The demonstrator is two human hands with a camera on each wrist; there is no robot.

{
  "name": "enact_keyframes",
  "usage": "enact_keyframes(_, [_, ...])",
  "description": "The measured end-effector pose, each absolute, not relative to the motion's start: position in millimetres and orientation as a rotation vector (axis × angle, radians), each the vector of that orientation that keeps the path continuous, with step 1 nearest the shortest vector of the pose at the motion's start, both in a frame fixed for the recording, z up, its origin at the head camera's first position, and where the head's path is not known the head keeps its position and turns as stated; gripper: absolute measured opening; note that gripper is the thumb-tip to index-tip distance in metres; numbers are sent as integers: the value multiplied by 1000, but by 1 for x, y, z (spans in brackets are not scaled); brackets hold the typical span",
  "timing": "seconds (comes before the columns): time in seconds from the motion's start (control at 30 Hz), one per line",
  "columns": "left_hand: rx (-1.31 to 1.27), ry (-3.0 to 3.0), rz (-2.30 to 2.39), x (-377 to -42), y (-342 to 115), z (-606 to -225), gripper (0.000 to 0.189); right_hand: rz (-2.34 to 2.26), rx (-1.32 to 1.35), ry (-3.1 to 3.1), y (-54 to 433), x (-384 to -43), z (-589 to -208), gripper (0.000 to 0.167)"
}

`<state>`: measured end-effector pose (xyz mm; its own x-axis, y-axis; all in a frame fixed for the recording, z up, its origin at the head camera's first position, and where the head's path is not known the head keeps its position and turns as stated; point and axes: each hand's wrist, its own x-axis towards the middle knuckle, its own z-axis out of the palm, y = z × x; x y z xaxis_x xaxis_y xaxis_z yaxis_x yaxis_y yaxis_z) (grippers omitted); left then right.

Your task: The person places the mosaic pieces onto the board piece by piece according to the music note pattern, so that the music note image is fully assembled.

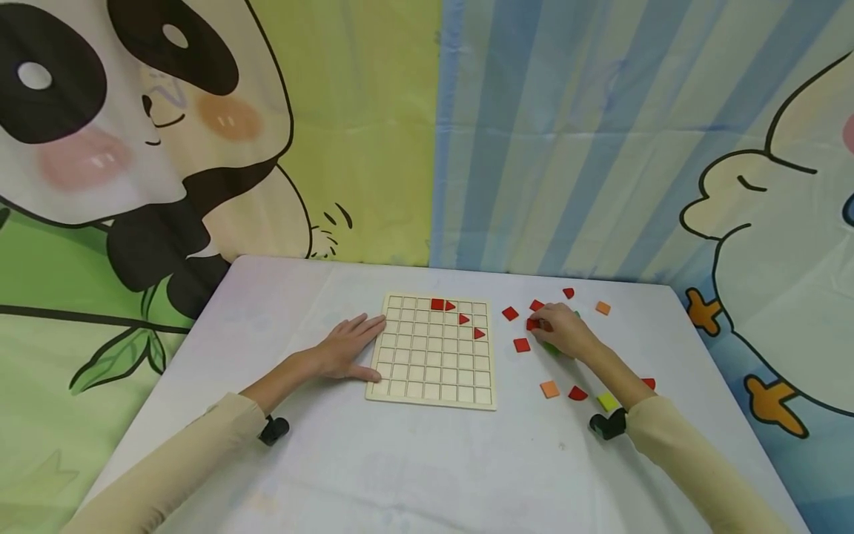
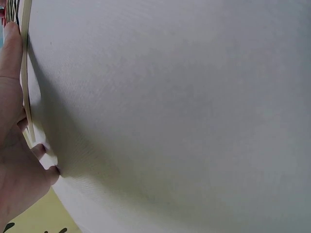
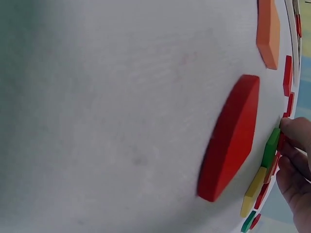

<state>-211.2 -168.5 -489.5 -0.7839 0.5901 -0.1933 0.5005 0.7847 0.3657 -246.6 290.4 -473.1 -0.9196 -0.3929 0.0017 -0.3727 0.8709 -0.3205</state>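
Observation:
A pale wooden grid board (image 1: 425,357) lies flat on the table. My left hand (image 1: 347,348) rests against its left side, fingers spread and straight, thumb at the near left corner. In the left wrist view the thumb (image 2: 11,53) lies along the board's edge. Near the board's far side sit a red square tile (image 1: 437,304) and several red pointed pieces (image 1: 463,319). To the right of the board, my right hand (image 1: 567,331) pinches a red tile (image 1: 531,324) between thumb and fingertips. Right beside those fingers lies a green tile (image 3: 270,148).
Loose pieces surround the right hand: red squares (image 1: 522,345), orange squares (image 1: 550,389), a yellow tile (image 1: 608,401) by the right wrist and a red rounded piece (image 1: 577,394). The white table (image 1: 400,467) meets a cartoon-printed curtain (image 1: 373,133) at its far edge.

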Motion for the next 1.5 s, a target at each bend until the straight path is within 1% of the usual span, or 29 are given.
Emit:
enact_keyframes(0.2, [828, 2669, 439, -211, -168, -488, 108, -428, -576, 3057, 288, -251, -473, 30])
enact_keyframes(0.33, [830, 2664, 450, -211, -169, -488, 108, -578, -561, 3078, 273, -256, -469, 28])
enact_keyframes(0.47, [820, 2663, 440, -210, -170, -489, 109, -742, -650, 3003, 242, -256, -459, 27])
enact_keyframes(0.57, [812, 2670, 423, -210, -171, -489, 109, -782, -764, 2934, 215, -257, -453, 26])
enact_keyframes(0.73, [803, 2674, 421, -211, -172, -490, 110, -734, -966, 2840, 170, -261, -448, 27])
enact_keyframes(0.9, [808, 2668, 435, -212, -171, -491, 109, -624, -1010, 2801, 139, -268, -451, 27])
enact_keyframes(1.17, [824, 2668, 425, -213, -166, -489, 108, -522, -987, 2784, 125, -275, -464, 23])
enact_keyframes(1.5, [823, 2677, 422, -211, -168, -488, 108, -512, -1114, 2787, 120, -274, -463, 21])
